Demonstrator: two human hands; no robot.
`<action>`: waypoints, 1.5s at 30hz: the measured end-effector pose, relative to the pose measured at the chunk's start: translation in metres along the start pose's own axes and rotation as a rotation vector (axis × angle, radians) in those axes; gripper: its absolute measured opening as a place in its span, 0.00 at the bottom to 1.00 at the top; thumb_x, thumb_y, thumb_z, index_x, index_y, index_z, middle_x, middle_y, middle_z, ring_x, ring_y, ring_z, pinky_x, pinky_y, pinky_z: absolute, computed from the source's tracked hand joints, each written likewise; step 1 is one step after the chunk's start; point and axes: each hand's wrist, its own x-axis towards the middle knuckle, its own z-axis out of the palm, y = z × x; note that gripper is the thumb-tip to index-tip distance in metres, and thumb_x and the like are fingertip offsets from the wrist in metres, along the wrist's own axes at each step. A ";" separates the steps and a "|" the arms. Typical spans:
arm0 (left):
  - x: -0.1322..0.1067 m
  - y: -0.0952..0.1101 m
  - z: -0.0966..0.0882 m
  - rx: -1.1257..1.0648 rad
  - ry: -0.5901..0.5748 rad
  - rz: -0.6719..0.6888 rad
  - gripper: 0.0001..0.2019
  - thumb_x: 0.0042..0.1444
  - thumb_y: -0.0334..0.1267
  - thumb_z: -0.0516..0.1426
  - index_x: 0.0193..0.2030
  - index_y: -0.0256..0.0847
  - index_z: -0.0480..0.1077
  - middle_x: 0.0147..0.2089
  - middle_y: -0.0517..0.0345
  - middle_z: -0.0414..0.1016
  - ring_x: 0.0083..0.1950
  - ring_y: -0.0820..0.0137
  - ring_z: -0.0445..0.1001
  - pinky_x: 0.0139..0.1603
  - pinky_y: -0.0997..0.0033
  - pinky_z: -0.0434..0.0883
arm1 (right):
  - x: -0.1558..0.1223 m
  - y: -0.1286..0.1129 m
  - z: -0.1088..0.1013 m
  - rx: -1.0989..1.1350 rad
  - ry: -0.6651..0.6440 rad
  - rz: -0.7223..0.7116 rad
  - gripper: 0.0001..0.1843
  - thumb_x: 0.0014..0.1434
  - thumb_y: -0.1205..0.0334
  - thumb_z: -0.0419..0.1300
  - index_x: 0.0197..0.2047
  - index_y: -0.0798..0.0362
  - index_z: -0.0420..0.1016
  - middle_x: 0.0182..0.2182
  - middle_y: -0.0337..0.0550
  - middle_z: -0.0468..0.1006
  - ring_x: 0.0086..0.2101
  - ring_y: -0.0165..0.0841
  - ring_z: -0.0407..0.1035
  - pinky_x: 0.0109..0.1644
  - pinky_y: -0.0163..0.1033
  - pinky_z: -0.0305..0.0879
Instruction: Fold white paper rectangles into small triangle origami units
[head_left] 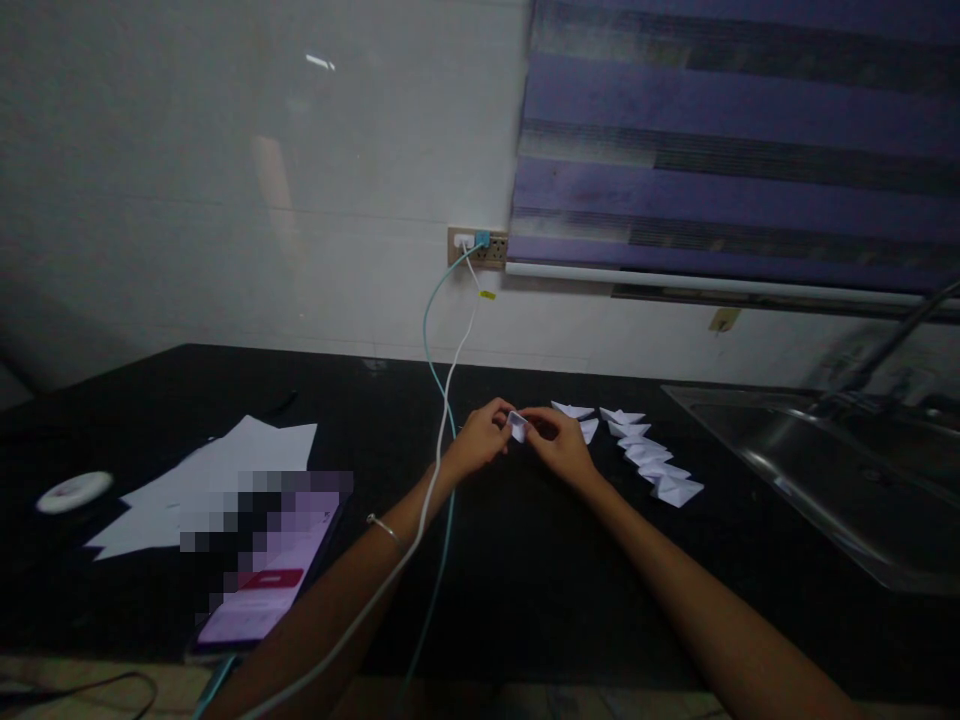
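Between my two hands is a small folded piece of white paper (518, 427), held up just above the dark counter. My left hand (482, 437) pinches its left side, and a bracelet circles that wrist. On the other side, my right hand (559, 440) grips the paper's right edge with thumb and fingers. Just right of my right hand stand several folded paper boats (651, 452) in a slanting row. A shorter group of paper boats (574, 411) sits behind that hand and is partly hidden by it.
White paper sheets (232, 470) lie at left beside a round white object (75, 492). A phone (277, 570) with a lit screen is near my left forearm. A white cable (442, 440) and a teal cable (425, 330) hang from the wall socket (478, 248). A metal sink (810, 490) is at right.
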 end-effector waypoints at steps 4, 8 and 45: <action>-0.003 0.008 0.001 0.072 0.022 0.026 0.10 0.57 0.40 0.54 0.44 0.38 0.66 0.34 0.57 0.72 0.25 0.77 0.69 0.23 0.79 0.65 | 0.000 -0.007 -0.001 -0.041 0.047 -0.053 0.14 0.53 0.62 0.60 0.44 0.48 0.78 0.35 0.44 0.78 0.34 0.37 0.71 0.39 0.42 0.66; -0.003 0.013 0.003 -0.097 -0.056 0.005 0.15 0.55 0.44 0.57 0.45 0.39 0.65 0.35 0.57 0.71 0.28 0.76 0.70 0.23 0.80 0.64 | -0.001 -0.012 -0.004 -0.060 0.072 -0.120 0.11 0.56 0.60 0.59 0.41 0.46 0.79 0.36 0.46 0.78 0.37 0.39 0.71 0.43 0.45 0.66; 0.001 0.011 -0.005 -0.258 -0.267 -0.146 0.17 0.53 0.48 0.59 0.31 0.31 0.71 0.25 0.56 0.73 0.23 0.77 0.69 0.23 0.79 0.61 | 0.003 -0.009 -0.004 0.303 0.117 0.108 0.13 0.57 0.59 0.57 0.43 0.50 0.78 0.38 0.44 0.79 0.38 0.36 0.72 0.42 0.41 0.68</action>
